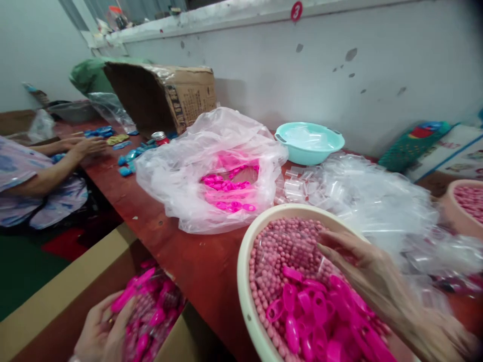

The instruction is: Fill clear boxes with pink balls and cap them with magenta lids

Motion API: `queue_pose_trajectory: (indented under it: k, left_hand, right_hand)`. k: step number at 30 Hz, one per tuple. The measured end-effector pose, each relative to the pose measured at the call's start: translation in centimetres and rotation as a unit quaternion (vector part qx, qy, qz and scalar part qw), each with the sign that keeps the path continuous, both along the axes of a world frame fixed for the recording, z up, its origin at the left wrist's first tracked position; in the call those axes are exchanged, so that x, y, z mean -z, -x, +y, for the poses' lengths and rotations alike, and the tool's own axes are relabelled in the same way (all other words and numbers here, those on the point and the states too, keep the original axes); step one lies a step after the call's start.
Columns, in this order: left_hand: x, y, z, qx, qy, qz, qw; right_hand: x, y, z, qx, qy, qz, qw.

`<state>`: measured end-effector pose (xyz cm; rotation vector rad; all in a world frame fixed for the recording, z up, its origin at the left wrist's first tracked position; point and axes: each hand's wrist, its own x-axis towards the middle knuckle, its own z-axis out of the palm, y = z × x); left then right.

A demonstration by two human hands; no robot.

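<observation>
— What does the person do with the hands, can you see from there?

— Yes. The left hand (pixel 98 329) is low, over the open carton (pixel 45 311) beside the bench (pixel 181 251). Its fingers (pixel 124 314) are curled around a filled packet (pixel 145 322) with pink beads and bright pink plastic pieces inside. The packet lies on top of more such packets in the carton.

— And the other hand?

— The right hand (pixel 377 286) reaches into the cream basin (pixel 243 281) on the bench. It is blurred. The fingers are stretched out, rather wide, and rest on a clear small bag (pixel 302 251) that lies over the pink beads (pixel 279 251). If they pinch the bag I cannot tell. Pink plastic pieces (pixel 313 317) lie just below the hand in the same basin.

— Is there something written anywhere?

— On the wall ledge there is a red round label with a white number 3 (pixel 296 10). The cardboard box (pixel 169 95) behind has dark print on its side, but it is too small to read.

— What else is on the bench?

— A big clear bag (pixel 181 176) with more pink pieces, a turquoise bowl (pixel 309 143), and a heap of clear sleeves (pixel 362 196). On the far left, another person's hand (pixel 88 146) rests near blue parts (pixel 130 158).
</observation>
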<state>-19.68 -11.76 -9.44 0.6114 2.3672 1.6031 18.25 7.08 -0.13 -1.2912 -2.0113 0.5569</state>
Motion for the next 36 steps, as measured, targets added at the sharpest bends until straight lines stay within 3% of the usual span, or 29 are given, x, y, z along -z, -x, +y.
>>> queue_pose_trajectory:
  k: [2,4,6,8,12,14,16,20,23,26,31,36]
  left_hand:
    - [-3.6,-3.1,1.5,0.003,-0.003,0.006,1.0]
    - [-6.7,-6.5,3.3,0.076,-0.048,-0.033,0.995]
    - [-8.7,-9.6,4.9,0.172,-0.075,-0.078,0.979]
    - [-9.7,-12.0,6.0,0.252,-0.085,-0.074,0.961]
    - [-10.0,-14.2,7.1,0.434,-0.078,0.001,0.898]
    - [-9.7,-14.6,7.7,0.508,-0.061,0.009,0.859]
    - [-9.3,-15.1,8.4,0.543,-0.043,0.002,0.838]
    - [-8.9,-16.2,9.4,0.544,-0.059,-0.094,0.832]
    - [-9.4,-16.8,9.6,0.549,-0.067,-0.161,0.818]
    - [-10.1,-17.0,9.5,0.565,-0.027,-0.159,0.809]
    - [-10.5,-17.7,9.2,0.529,-0.014,-0.129,0.839]
    - [-10.6,-18.8,9.1,0.567,-0.021,-0.097,0.818]
  right_hand:
    - [-0.4,1.6,-0.8,-0.029,0.0,0.025,0.999]
    - [-0.9,3.8,-2.3,-0.105,0.001,0.063,0.993]
    - [-1.3,6.3,-4.2,-0.186,-0.023,0.09,0.978]
    - [-1.4,8.3,-5.9,-0.198,-0.054,0.124,0.971]
    - [-1.1,9.5,-7.3,-0.108,-0.114,0.16,0.974]
    - [-0.9,9.0,-7.2,-0.104,-0.119,0.165,0.974]
    - [-0.7,8.3,-6.9,-0.13,-0.113,0.157,0.973]
    - [0.3,6.8,-6.3,-0.14,-0.175,0.009,0.975]
    - [1.0,5.9,-6.0,-0.147,-0.219,-0.086,0.961]
    - [1.2,5.3,-6.1,-0.151,-0.211,-0.093,0.961]
    - [1.1,5.1,-6.7,-0.113,-0.182,-0.106,0.971]
    - [0.9,4.6,-7.0,-0.11,-0.206,-0.162,0.959]
